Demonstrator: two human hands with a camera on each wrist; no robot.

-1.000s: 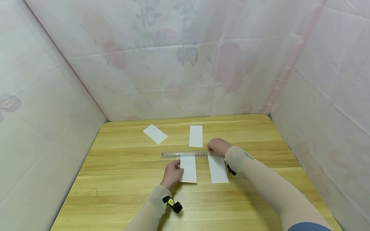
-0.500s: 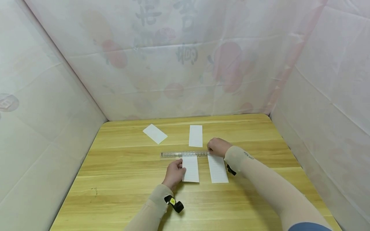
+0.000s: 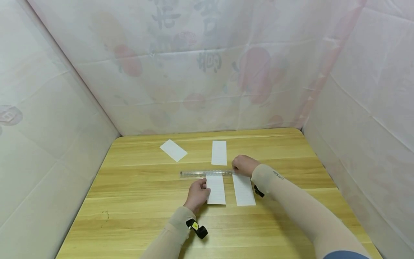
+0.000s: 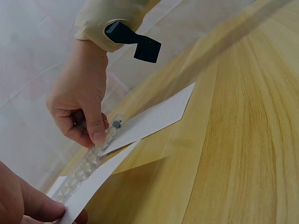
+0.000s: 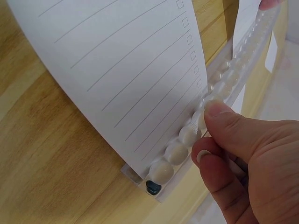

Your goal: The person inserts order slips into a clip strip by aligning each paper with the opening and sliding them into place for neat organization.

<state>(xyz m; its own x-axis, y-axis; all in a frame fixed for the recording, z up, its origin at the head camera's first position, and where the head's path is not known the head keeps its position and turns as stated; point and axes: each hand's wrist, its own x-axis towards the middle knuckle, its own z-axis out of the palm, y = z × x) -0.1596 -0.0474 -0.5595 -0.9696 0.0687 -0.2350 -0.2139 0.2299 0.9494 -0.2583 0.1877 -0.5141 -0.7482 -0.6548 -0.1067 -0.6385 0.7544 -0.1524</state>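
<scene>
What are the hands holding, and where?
The right hand pinches the clear, bumpy plastic strip near its right end; the left hand pinches a white rectangular paper by its left edge.

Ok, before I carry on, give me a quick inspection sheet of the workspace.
Surface: wood-grain table, small dark mark at left.
Job's things: clear bumpy strip lying crosswise; near-left sheet and near-right sheet, far ends at the strip, a gap between them; beyond it, far-left sheet slanted, far-right sheet roughly straight.
Clutter: nothing seen.
Hands: left hand grips the near-left sheet by its left edge; right hand pinches the strip near its right end. Black wrist device on each wrist.
Cables: nothing seen.
Surroundings: pale fabric walls, the back one printed.
</scene>
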